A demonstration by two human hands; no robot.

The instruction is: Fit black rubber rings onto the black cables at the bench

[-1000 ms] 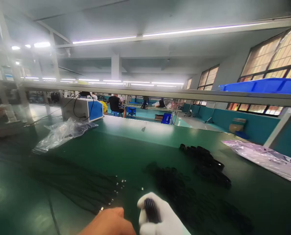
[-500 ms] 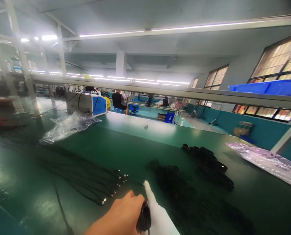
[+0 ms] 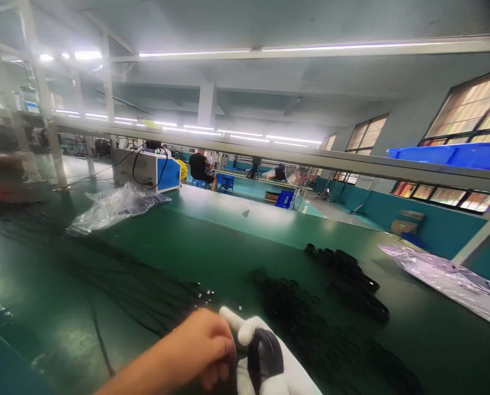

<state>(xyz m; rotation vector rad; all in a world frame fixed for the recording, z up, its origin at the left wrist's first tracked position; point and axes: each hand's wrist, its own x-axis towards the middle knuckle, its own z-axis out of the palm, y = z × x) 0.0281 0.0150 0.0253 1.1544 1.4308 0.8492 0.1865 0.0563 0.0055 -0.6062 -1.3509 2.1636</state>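
Low in the centre, my right hand (image 3: 265,351), in a white glove, is closed round a dark coiled cable bundle (image 3: 265,354) with fine ridges of wound strands. My bare left hand (image 3: 206,343) is just left of it, fingers curled inward; whatever they pinch is hidden. Beyond and left of my left hand, several loose black cables (image 3: 141,280) lie stretched over the green tabletop, small pale connectors (image 3: 206,294) at their near ends. Right of my gloved hand spreads a dark heap of small black rings (image 3: 288,299).
Finished-looking black coils (image 3: 347,274) lie farther right. A clear plastic bag (image 3: 119,208) and a blue-and-grey machine (image 3: 154,170) stand at the back left. A pinkish plastic sheet (image 3: 446,280) covers the right edge. A shelf beam (image 3: 269,153) crosses above, bearing a blue bin (image 3: 454,155).
My left hand has drawn left and turned, coming off the dark bundle. My gloved right hand has curled its fingers round the bundle, which now shows more fully.
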